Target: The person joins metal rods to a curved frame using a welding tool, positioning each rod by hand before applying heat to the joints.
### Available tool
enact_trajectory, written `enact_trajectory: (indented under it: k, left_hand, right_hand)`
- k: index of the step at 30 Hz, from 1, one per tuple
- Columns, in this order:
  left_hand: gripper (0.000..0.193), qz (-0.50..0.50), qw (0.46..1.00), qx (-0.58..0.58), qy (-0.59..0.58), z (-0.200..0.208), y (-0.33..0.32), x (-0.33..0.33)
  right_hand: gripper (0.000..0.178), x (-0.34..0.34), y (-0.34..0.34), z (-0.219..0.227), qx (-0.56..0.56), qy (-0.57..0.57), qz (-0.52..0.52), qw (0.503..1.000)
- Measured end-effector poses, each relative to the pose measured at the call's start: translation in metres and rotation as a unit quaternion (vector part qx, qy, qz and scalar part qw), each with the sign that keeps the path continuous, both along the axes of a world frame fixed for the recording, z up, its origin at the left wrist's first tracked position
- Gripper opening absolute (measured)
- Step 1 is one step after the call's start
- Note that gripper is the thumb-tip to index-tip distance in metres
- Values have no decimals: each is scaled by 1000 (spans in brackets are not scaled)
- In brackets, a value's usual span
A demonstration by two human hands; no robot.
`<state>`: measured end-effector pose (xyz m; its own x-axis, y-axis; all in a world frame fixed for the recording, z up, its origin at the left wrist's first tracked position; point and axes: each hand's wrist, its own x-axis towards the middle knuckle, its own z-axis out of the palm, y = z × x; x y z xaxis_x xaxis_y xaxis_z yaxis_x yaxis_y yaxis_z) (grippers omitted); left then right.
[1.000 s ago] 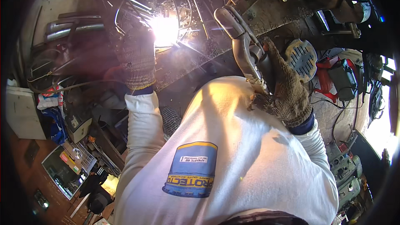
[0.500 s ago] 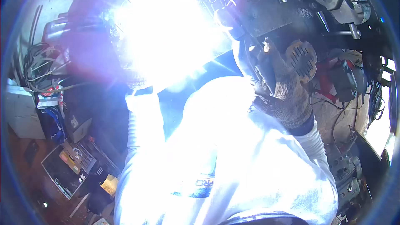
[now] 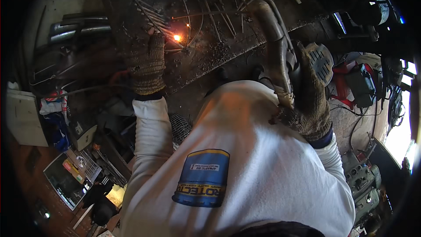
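My left hand (image 3: 148,63), in a knitted work glove, is closed on the near end of a wire frame (image 3: 151,15) of thin metal rods with a curved loop. Beside its fingertips a weld spot (image 3: 177,37) glows orange on the frame. A gloved right hand (image 3: 309,98) of mine is wrapped round a welding electrode holder (image 3: 275,28). From its head a thin electrode (image 3: 210,15) reaches left over the frame, its tip faintly red and apart from the glowing spot. Some fingers of both hands are hidden.
The dark worktable (image 3: 237,48) carries loose metal rods (image 3: 223,17) and scattered bits. A slotted rounded plate (image 3: 320,63) shows beside my right hand. Metal tubes (image 3: 79,28) lie at left; a red and black machine (image 3: 362,85) stands at right, machine parts (image 3: 364,184) below.
The blinding white welding arc has gone out, leaving a small orange glow. The electrode holder now stands more clearly away from the frame; my left hand remains in about the same place.
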<state>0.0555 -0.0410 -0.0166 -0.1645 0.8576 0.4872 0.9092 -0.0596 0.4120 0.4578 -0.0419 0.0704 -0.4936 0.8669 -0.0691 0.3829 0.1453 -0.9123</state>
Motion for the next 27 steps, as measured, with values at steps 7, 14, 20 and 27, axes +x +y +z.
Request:
enact_trajectory:
  k: [7, 14, 20, 27]
  left_hand:
    - [20, -25, 977, 37, 211, 11, 4, -9]
    - [19, 23, 980, 18, 199, 7, -10, -10]
    - [20, 36, 997, 57, 34, 13, -16, 1]
    - [22, 61, 998, 0, 18, 23, -14, 6]
  right_hand:
    - [129, -4, -3, -16, 2, 158, -72, 985]
    - [122, -2, -2, -11, -27, 177, -104, 978]
    - [119, 3, -6, -14, -44, 174, -188, 965]
    - [109, -4, 2, -17, 3, 163, -196, 967]
